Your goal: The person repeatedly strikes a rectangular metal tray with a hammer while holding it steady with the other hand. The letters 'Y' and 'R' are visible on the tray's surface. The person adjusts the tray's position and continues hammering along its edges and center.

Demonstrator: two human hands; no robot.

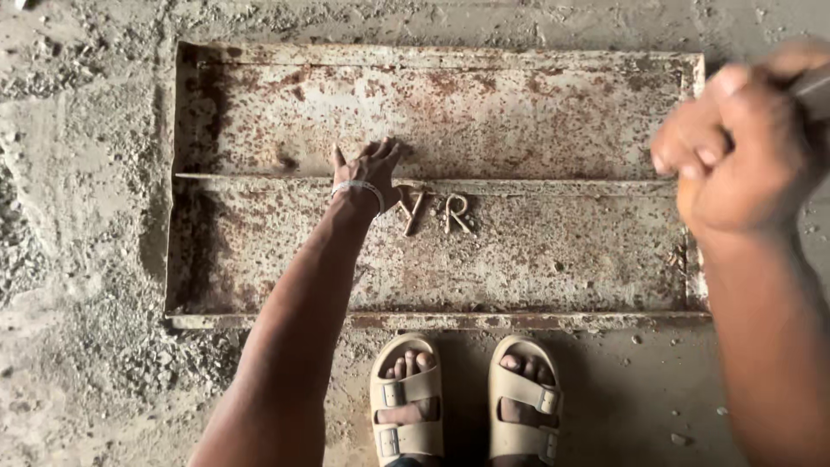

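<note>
One rusty metal tray lies flat on the dusty floor, split by one ridge into two long sections. Two raised metal letters sit on the nearer section, just past the middle ridge; they are pale and rust-coloured like the sheet around them.

The left hand reaches down to the tray with its fingers spread, pressing flat on the far section right at the ridge. A light band circles its wrist. The letters lie just beside this hand, at about 4 o'clock from it, close but not touching as far as can be seen.

The right hand hovers high at 3 o'clock in the view, blurred, fingers curled tight around a thin grey handle whose rest is out of view.

Two feet in two beige sandals stand on the floor at 6 o'clock, just below the tray's near edge.
</note>
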